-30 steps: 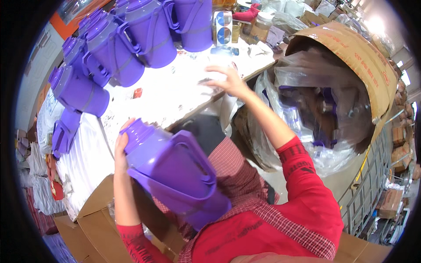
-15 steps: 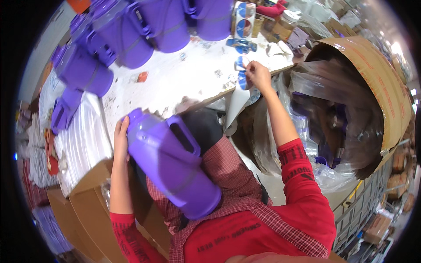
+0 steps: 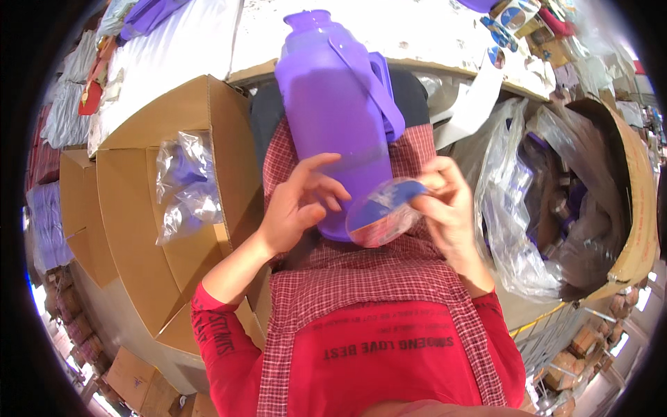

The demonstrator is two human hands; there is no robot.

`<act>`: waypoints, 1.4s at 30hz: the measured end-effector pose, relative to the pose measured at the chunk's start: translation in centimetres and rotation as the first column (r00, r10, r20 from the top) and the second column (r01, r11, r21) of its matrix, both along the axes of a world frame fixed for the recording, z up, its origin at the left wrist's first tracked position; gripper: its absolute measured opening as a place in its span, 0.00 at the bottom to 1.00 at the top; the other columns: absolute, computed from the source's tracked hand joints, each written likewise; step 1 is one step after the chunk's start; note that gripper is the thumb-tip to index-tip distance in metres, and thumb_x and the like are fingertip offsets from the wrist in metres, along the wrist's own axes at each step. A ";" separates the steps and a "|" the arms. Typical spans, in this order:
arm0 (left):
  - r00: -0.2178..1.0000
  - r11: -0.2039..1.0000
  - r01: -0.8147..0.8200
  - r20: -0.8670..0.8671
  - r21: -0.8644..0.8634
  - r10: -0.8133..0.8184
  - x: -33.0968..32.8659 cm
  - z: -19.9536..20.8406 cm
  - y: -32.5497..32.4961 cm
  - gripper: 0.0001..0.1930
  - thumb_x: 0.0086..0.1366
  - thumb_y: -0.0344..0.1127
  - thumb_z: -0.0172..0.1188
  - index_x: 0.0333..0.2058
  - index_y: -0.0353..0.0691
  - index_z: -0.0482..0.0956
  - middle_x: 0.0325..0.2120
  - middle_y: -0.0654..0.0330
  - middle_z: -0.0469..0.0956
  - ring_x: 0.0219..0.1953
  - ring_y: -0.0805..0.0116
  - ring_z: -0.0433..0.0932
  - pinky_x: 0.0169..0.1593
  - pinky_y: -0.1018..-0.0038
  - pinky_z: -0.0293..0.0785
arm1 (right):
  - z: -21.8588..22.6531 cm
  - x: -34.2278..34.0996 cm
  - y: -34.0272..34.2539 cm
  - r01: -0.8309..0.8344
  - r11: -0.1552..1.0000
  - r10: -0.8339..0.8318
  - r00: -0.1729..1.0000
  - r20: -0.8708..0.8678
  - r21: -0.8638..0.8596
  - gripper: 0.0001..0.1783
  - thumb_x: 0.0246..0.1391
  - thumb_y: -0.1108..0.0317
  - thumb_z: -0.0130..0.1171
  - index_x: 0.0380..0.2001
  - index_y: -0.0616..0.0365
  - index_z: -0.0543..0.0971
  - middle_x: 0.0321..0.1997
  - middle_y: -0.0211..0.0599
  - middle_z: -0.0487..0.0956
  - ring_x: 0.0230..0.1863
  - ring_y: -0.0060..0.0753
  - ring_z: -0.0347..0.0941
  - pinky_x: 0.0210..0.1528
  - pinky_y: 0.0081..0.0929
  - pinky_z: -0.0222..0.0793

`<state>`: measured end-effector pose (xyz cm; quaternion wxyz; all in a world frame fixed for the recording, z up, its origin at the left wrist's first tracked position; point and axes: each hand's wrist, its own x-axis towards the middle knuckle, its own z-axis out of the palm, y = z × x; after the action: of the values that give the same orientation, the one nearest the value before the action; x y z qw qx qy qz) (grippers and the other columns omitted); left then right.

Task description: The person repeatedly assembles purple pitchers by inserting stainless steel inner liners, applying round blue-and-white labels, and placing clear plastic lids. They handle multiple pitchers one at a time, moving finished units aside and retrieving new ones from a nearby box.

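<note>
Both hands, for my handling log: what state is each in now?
Left hand: open, nothing visible in it.
Right hand: closed, holding a partly blue label.

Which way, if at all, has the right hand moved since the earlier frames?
Yes: the right hand has come off the white table toward the checked apron, now on the near side of the table edge, holding a label.

- Purple jug (image 3: pixel 333 104): smooth plastic, narrow neck, a loop handle on its right side; it lies lengthwise on the person's lap (image 3: pixel 280 163), neck pointing away.
- Sticker (image 3: pixel 382 210): rounded, partly blue, pinched at one edge by the right hand (image 3: pixel 448 201) near the jug's base; blurred, perhaps slightly curled.
</note>
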<state>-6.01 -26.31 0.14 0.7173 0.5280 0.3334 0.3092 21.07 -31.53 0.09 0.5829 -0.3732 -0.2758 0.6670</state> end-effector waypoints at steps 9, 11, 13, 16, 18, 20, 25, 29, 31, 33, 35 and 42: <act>0.954 0.984 -0.117 -0.260 0.132 0.148 0.9 -0.5 -2.4 0.33 0.61 0.28 0.64 0.61 0.38 0.58 0.23 0.68 0.75 0.26 0.84 0.71 0.32 0.86 0.65 | -3.1 -3.7 -0.3 0.140 0.989 -0.148 0.912 0.383 0.050 0.26 0.47 0.84 0.66 0.47 0.60 0.67 0.28 0.25 0.75 0.30 0.12 0.69 0.37 0.11 0.65; 0.946 0.978 -0.126 -0.276 0.167 0.169 1.0 -0.9 -2.5 0.33 0.60 0.27 0.64 0.61 0.38 0.57 0.22 0.69 0.74 0.26 0.84 0.71 0.32 0.86 0.64 | -3.6 -3.6 -0.6 0.145 0.989 -0.139 0.919 0.368 0.011 0.26 0.47 0.82 0.67 0.48 0.61 0.67 0.28 0.25 0.76 0.30 0.12 0.69 0.37 0.12 0.65; 0.946 0.975 -0.113 -0.280 0.190 0.165 1.0 -1.3 -2.4 0.33 0.60 0.27 0.64 0.61 0.38 0.57 0.22 0.69 0.73 0.25 0.84 0.70 0.32 0.86 0.64 | -4.0 -3.6 -0.6 0.127 0.992 -0.122 0.921 0.371 0.010 0.26 0.47 0.80 0.67 0.49 0.61 0.67 0.27 0.25 0.76 0.29 0.13 0.69 0.36 0.13 0.64; 0.948 0.981 -0.153 -0.262 0.122 0.181 0.9 -1.7 -2.4 0.33 0.60 0.27 0.64 0.61 0.38 0.57 0.22 0.69 0.73 0.25 0.84 0.70 0.32 0.86 0.64 | -4.6 -3.7 -0.4 0.140 0.989 -0.145 0.919 0.367 0.040 0.26 0.48 0.79 0.68 0.49 0.62 0.67 0.27 0.25 0.77 0.29 0.13 0.69 0.36 0.13 0.63; 0.942 0.979 -0.166 -0.275 0.121 0.194 0.8 -1.9 -2.4 0.33 0.60 0.27 0.64 0.61 0.38 0.57 0.21 0.69 0.73 0.26 0.85 0.70 0.32 0.86 0.64 | -4.7 -3.7 -0.1 0.123 0.992 -0.123 0.925 0.360 0.023 0.26 0.47 0.78 0.68 0.48 0.63 0.67 0.27 0.25 0.77 0.28 0.13 0.69 0.36 0.12 0.63; 0.938 0.975 -0.171 -0.280 0.140 0.204 0.6 -1.9 -2.4 0.33 0.60 0.27 0.64 0.61 0.38 0.57 0.21 0.69 0.73 0.26 0.85 0.70 0.33 0.86 0.65 | -4.5 -3.7 0.2 0.119 0.993 -0.117 0.931 0.345 0.015 0.26 0.48 0.79 0.68 0.49 0.63 0.67 0.27 0.25 0.77 0.28 0.13 0.69 0.35 0.12 0.62; 0.930 0.972 -0.145 -0.310 0.187 0.198 0.5 -2.2 -2.1 0.34 0.60 0.27 0.64 0.61 0.38 0.56 0.20 0.68 0.74 0.26 0.84 0.72 0.33 0.85 0.66 | -3.9 -4.3 0.1 0.109 0.994 -0.099 0.927 0.361 -0.008 0.27 0.48 0.81 0.67 0.49 0.63 0.67 0.26 0.26 0.77 0.27 0.13 0.70 0.33 0.11 0.63; 0.936 0.961 -0.161 -0.274 0.224 0.221 0.6 -3.3 -2.2 0.35 0.60 0.28 0.63 0.62 0.37 0.54 0.20 0.66 0.76 0.25 0.81 0.75 0.33 0.83 0.68 | -4.9 -4.2 0.2 0.098 0.995 -0.091 0.933 0.349 -0.002 0.27 0.48 0.81 0.67 0.49 0.63 0.67 0.25 0.26 0.76 0.26 0.13 0.71 0.31 0.11 0.64; 0.927 0.964 -0.160 -0.304 0.211 0.221 0.3 -3.7 -2.5 0.34 0.60 0.28 0.64 0.61 0.37 0.55 0.19 0.66 0.76 0.25 0.81 0.74 0.32 0.83 0.68 | -5.4 -3.5 0.5 0.064 0.994 -0.103 0.854 0.510 0.092 0.29 0.44 0.79 0.70 0.49 0.64 0.68 0.26 0.25 0.75 0.26 0.12 0.68 0.30 0.12 0.64; 0.885 0.970 -0.182 -0.403 0.158 0.232 -0.6 -3.6 -2.3 0.34 0.59 0.27 0.65 0.60 0.37 0.57 0.19 0.67 0.74 0.24 0.82 0.72 0.32 0.83 0.67 | -5.5 -2.7 0.9 0.146 0.987 -0.153 0.689 0.709 0.070 0.29 0.42 0.78 0.72 0.48 0.64 0.69 0.29 0.25 0.73 0.27 0.13 0.67 0.31 0.14 0.65; 0.826 0.973 -0.198 -0.515 0.118 0.230 -1.7 -2.7 -0.8 0.33 0.58 0.25 0.66 0.60 0.36 0.59 0.19 0.69 0.71 0.23 0.82 0.68 0.32 0.84 0.64 | -4.9 -2.3 1.3 0.299 0.927 -0.359 0.524 0.772 0.228 0.29 0.41 0.76 0.71 0.48 0.64 0.71 0.33 0.27 0.72 0.32 0.17 0.67 0.35 0.18 0.67; 0.745 0.675 -0.414 -0.199 0.611 0.637 2.9 0.9 20.2 0.33 0.67 0.47 0.58 0.64 0.36 0.60 0.62 0.52 0.64 0.60 0.62 0.66 0.60 0.66 0.64 | -2.3 2.1 1.6 -0.620 0.747 -0.152 0.193 0.969 0.241 0.41 0.49 0.46 0.62 0.60 0.63 0.68 0.68 0.49 0.62 0.75 0.46 0.46 0.71 0.61 0.40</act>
<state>-3.15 -6.08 1.07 0.3361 0.6333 0.5129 0.4722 23.16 -29.94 -2.23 0.2490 -0.4427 -0.8239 0.2515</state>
